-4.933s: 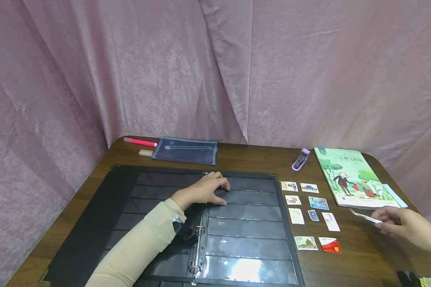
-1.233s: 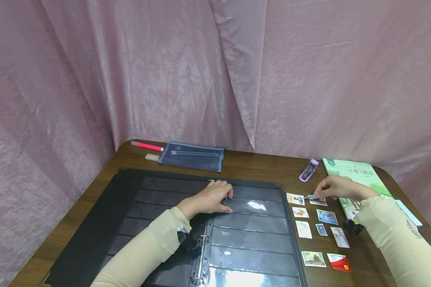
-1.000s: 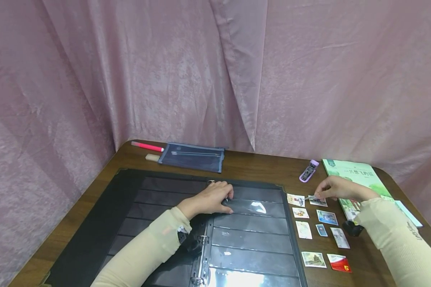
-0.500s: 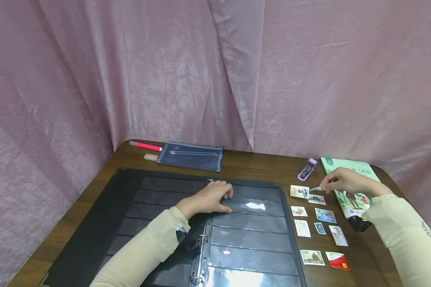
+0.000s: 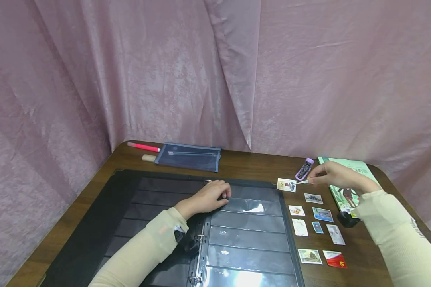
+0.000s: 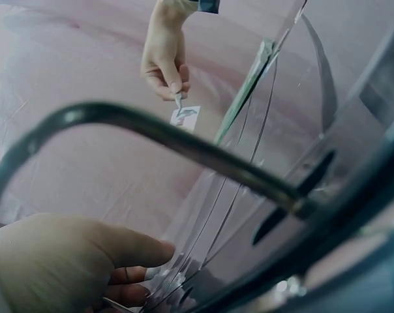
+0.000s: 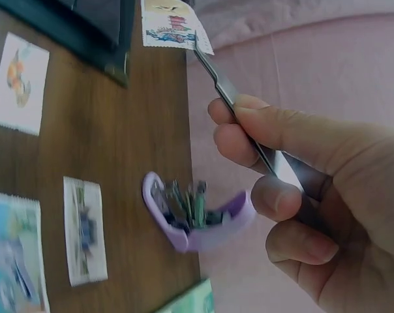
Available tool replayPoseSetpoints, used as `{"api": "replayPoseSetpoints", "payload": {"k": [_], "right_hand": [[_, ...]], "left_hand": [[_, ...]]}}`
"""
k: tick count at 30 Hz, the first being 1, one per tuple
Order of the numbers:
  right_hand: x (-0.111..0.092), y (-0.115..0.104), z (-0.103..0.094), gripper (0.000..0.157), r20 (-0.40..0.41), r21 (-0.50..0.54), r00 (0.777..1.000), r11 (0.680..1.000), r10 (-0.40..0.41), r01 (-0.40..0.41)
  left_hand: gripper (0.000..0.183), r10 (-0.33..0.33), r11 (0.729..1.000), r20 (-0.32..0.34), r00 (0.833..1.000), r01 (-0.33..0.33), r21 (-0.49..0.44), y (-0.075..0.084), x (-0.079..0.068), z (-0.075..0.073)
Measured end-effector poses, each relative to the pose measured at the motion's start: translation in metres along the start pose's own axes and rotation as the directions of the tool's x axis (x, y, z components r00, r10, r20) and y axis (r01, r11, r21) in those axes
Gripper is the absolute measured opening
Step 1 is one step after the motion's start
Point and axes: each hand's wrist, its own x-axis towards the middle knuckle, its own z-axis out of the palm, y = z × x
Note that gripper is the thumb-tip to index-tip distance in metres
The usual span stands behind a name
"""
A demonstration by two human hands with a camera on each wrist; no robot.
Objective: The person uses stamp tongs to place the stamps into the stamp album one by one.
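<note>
An open black ring-binder stamp album (image 5: pixel 249 231) with clear pocket strips lies on the table. My left hand (image 5: pixel 206 197) rests near its rings, at the upper pockets of the right page; thumb and curled fingers meet the clear sheet's edge in the left wrist view. Beyond the album's upper right corner, my right hand (image 5: pixel 330 175) grips metal tweezers (image 7: pixel 226 91). Their tips hold a stamp (image 7: pixel 171 26) with a red pagoda by its edge, raised off the table. More stamps lie in rows right of the album, among them a red one (image 5: pixel 335 259) and a blue one (image 5: pixel 322 214).
A purple clipper-like tool (image 5: pixel 304 169) lies behind the stamps, close to the right hand. A green illustrated book (image 5: pixel 344 195) sits under the right forearm. At the back left are a blue mesh pouch (image 5: pixel 188 156) and a pink marker (image 5: pixel 143 147). A pink curtain (image 5: pixel 186 71) hangs behind.
My right hand came in with the tweezers, took the top left stamp by its edge, lifted it and carried it left to the album's corner. The left hand has stayed almost in place.
</note>
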Motion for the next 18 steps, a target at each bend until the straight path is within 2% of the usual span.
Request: {"api": "replayPoseSetpoints", "payload": {"k": [7, 15, 18], "right_hand": [[0.015, -0.014, 0.018, 0.015, -0.021, 0.077, 0.999, 0.996, -0.042, 0.043], [0.038, -0.028, 0.040, 0.023, -0.019, 0.185, 0.995, 0.978, -0.095, 0.097], [0.045, -0.032, 0.047, 0.021, -0.032, 0.184, 0.994, 0.977, -0.106, 0.110]], "left_hand": [[0.009, -0.003, 1.000, -0.016, 1.000, 0.003, -0.004, 0.001, 0.001, 0.001], [0.009, 0.034, 0.999, -0.058, 0.998, -0.035, -0.007, -0.005, 0.002, 0.004], [0.007, 0.033, 0.999, -0.057, 0.998, -0.034, -0.014, -0.006, 0.002, 0.003]]}}
